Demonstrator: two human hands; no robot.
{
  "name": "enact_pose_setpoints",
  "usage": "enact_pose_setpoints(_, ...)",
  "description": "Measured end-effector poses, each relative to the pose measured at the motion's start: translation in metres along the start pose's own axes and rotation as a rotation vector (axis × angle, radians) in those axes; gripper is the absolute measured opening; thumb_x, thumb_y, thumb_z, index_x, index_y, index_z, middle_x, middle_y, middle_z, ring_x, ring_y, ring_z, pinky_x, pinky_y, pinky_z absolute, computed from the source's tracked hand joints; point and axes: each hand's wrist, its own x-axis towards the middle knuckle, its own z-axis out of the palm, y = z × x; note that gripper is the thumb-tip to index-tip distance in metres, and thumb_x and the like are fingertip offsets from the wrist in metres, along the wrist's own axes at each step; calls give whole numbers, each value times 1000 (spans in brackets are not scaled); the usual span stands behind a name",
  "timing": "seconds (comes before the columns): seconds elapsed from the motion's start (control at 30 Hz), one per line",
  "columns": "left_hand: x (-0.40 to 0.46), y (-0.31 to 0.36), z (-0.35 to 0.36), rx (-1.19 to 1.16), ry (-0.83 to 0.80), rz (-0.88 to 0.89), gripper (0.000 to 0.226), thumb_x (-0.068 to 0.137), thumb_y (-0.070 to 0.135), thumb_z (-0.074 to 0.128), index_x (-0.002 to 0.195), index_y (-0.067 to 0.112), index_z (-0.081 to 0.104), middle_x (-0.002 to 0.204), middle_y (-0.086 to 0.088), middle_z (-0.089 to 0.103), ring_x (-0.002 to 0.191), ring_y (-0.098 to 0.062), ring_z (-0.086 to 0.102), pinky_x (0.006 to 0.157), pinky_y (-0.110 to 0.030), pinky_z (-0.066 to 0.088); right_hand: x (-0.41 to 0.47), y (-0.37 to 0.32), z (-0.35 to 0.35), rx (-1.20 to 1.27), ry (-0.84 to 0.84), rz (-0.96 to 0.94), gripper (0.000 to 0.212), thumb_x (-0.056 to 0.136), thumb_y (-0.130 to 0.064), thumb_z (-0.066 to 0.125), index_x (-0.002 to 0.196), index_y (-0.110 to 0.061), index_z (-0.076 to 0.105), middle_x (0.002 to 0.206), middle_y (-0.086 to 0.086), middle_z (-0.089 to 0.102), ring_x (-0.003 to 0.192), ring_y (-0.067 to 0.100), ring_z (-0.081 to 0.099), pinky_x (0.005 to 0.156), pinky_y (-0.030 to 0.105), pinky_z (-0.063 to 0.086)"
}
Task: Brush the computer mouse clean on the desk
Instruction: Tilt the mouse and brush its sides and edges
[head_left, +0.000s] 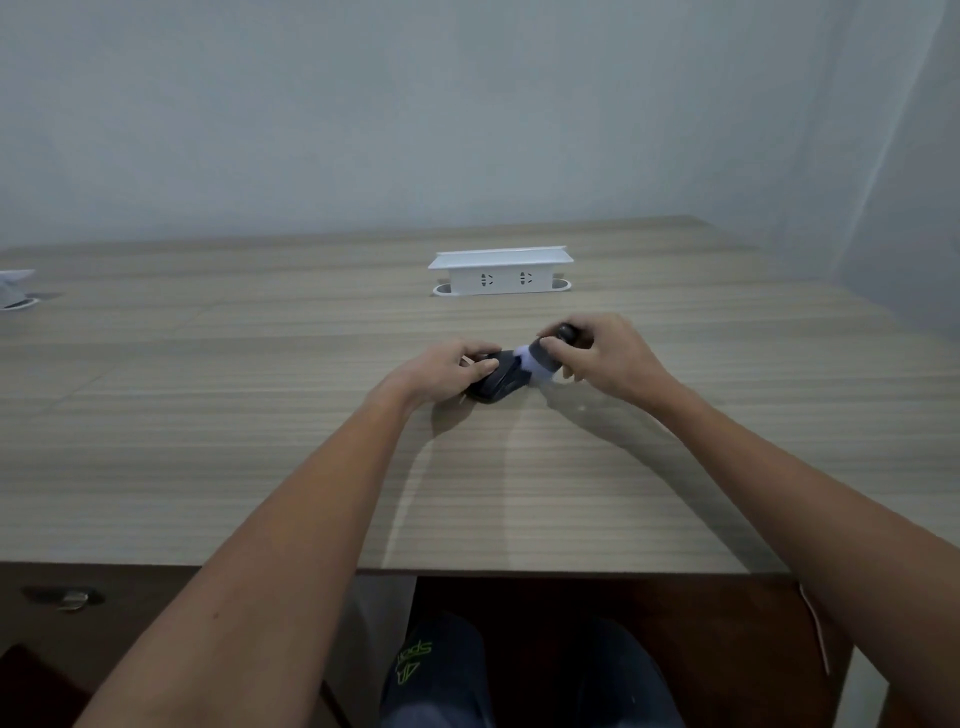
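far-left item (15, 291): white, cut by frame edge, on counter; can't identify.
counter (208, 426): wood-grain top, carries everything; dark front panel below near edge.
left hand (441, 371): closed grip on mouse, thumb on top, fingers curled round far side; pins it down.
mouse (496, 384): dark, mid-counter, resting on surface under left hand; right end exposed toward brush.
brush (545, 358): dark handle, knob end poking up from right hand; pale bristles angled down-left, touching or just beside mouse's right end, blurred so contact unclear.
right hand (605, 361): closed grip round brush handle, knuckles up, just right of mouse.
socket box (501, 273): white pop-up unit with two outlets, behind hands, well apart from mouse; not part of task.
step: brushing under way, probably working right end/edge of mouse; progress can't be judged, no dust visible at this blur.
next move needs: short strokes away from mouse body, left hand holding firm so mouse doesn't slide; likely re-grip or turn mouse to expose area covered by left thumb and fingers.
risk: mouse skids if left hold loosens.
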Motion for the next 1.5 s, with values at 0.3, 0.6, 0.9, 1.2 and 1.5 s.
enact_pose_setpoints(0.3, 2, -4, 2, -68, 7, -27, 39, 101, 27, 50, 139, 22, 55, 131, -6, 65, 119, -21, 60, 106, -32, 44, -1, 0, 0, -79, -23, -9, 14, 89, -16, 66, 93, -13, 79, 66, -2, 71, 56, 7, 64, 63, 24, 52)
enact_pose_setpoints(0.6, 8, -10, 4, -116, 4, -51, 38, 100, 29, 51, 137, 25, 58, 123, -8, 69, 116, -23, 63, 108, -39, 45, -1, -3, -1, -61, -26, 7, 14, 89, -14, 65, 92, -10, 79, 60, -5, 68, 55, 6, 61, 62, 26, 51)
enact_pose_setpoints(0.9, 12, -12, 4, -147, -4, -79, 38, 100, 31, 52, 137, 27, 59, 123, -8, 68, 116, -23, 63, 108, -39, 45, 1, -2, 4, -101, 3, 17, 15, 87, -18, 66, 92, -14, 79, 67, -3, 71, 61, 10, 64, 66, 25, 49)
enact_pose_setpoints(1.2, 13, -11, 4, -145, -6, -88, 37, 100, 32, 52, 136, 29, 59, 122, -9, 69, 116, -23, 63, 108, -39, 45, 1, -1, 3, -197, 74, 4, 14, 86, -17, 65, 90, -13, 79, 70, -5, 70, 66, 14, 67, 70, 34, 57)
enact_pose_setpoints(1.5, 13, -8, 4, -139, 2, -74, 37, 100, 27, 52, 136, 22, 59, 127, -6, 67, 119, -22, 61, 110, -38, 43, 3, -3, 7, -284, 85, 6, 16, 84, -20, 65, 90, -15, 80, 79, 0, 76, 78, 18, 70, 71, 31, 53)
